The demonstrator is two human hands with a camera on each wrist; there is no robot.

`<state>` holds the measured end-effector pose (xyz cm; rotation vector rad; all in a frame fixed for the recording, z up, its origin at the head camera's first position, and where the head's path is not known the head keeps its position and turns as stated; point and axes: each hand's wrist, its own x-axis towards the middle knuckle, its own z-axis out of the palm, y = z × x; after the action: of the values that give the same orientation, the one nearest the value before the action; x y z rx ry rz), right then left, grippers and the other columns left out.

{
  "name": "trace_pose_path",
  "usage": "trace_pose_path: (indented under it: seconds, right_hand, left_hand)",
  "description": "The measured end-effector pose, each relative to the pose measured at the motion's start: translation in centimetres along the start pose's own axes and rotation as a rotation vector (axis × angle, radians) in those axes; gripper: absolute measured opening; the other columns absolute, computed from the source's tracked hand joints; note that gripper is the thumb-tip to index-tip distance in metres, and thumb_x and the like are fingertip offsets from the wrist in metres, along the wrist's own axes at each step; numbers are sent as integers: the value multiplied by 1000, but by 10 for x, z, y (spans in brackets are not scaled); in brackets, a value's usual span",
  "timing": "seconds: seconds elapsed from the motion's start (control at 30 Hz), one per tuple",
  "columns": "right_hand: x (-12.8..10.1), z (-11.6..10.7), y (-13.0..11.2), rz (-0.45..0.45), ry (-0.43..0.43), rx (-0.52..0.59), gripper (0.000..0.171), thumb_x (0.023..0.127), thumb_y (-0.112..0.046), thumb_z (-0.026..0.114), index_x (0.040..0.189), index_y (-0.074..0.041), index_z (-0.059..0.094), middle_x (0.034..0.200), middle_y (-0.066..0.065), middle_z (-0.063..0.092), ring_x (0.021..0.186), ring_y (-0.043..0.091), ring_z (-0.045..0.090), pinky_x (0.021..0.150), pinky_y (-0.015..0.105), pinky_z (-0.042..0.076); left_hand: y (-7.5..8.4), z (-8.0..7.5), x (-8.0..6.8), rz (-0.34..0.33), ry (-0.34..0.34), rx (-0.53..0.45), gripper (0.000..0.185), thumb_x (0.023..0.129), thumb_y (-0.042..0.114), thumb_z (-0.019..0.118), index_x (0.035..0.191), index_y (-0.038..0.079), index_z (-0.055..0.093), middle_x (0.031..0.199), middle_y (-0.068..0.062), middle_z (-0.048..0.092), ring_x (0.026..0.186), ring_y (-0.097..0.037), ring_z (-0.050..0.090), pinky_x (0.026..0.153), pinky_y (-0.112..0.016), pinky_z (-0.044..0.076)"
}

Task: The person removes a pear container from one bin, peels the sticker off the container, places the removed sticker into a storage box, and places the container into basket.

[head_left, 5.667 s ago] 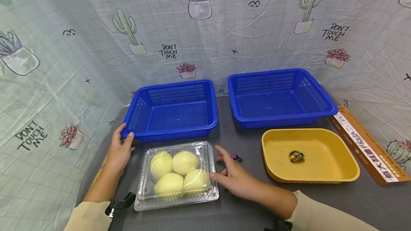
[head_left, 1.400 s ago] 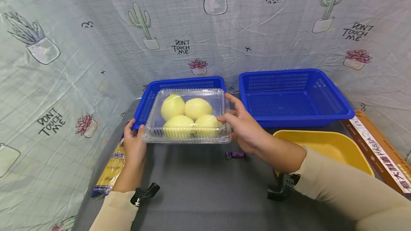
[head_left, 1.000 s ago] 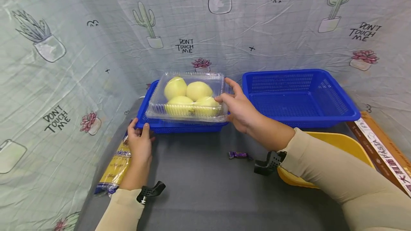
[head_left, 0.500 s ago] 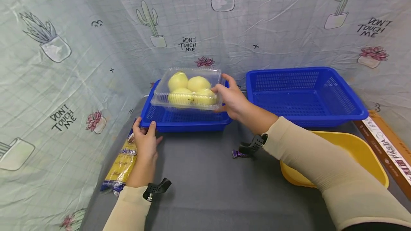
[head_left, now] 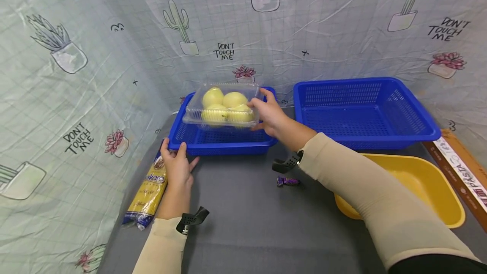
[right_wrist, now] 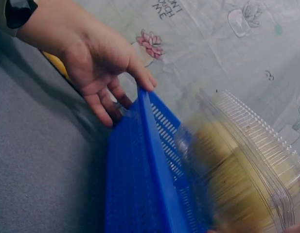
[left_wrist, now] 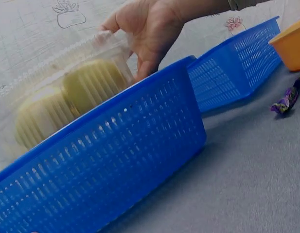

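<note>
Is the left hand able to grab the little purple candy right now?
Probably yes. The left hand only rests on the corner of the blue basket, and nothing lies on the grey table between it and the candy.

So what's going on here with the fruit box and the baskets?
A person's right hand holds a clear clamshell box of pale yellow fruit over the left blue basket, not yet resting on its floor. The left hand steadies that basket's front corner. The other blue basket sits beside it, a yellow tray in front.
</note>
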<state>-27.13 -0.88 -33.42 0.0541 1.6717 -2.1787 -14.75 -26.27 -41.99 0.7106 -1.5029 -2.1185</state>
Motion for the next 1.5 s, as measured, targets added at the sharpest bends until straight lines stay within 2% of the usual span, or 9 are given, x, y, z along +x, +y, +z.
trace_pose_path:
  seconds: [0.3,0.63,1.2,1.5]
  right_hand:
    - [13,6,7,14,3,-15,86,97,-10,62,170,-31,20,174,15,19,148,52,39,101,81,42]
    - [25,13,13,47,23,-96,84,100,-15,63,170,-31,19,175,13,14,145,55,41,97,76,49]
    - [43,16,14,78,-2,-198,87,101,-20,67,171,-31,17,174,13,20,140,52,50,101,73,48]
    - [48,29,19,85,-49,-240,85,103,-22,64,172,-26,15,174,17,19,145,50,44,103,74,47]
  left_hand:
    - [-3,6,1,15,47,-53,68,113,15,53,169,34,20,169,-16,28,149,-30,44,106,-73,43]
    - [-8,11,2,37,69,-91,66,113,13,53,169,28,21,163,-18,35,147,-35,46,106,-71,45]
    - [-4,14,-6,16,83,-11,68,113,18,54,170,34,21,156,-18,42,135,-29,57,106,-61,51]
    - [-5,8,-1,19,106,17,66,112,20,57,168,37,25,152,-14,45,128,-25,58,103,-57,53]
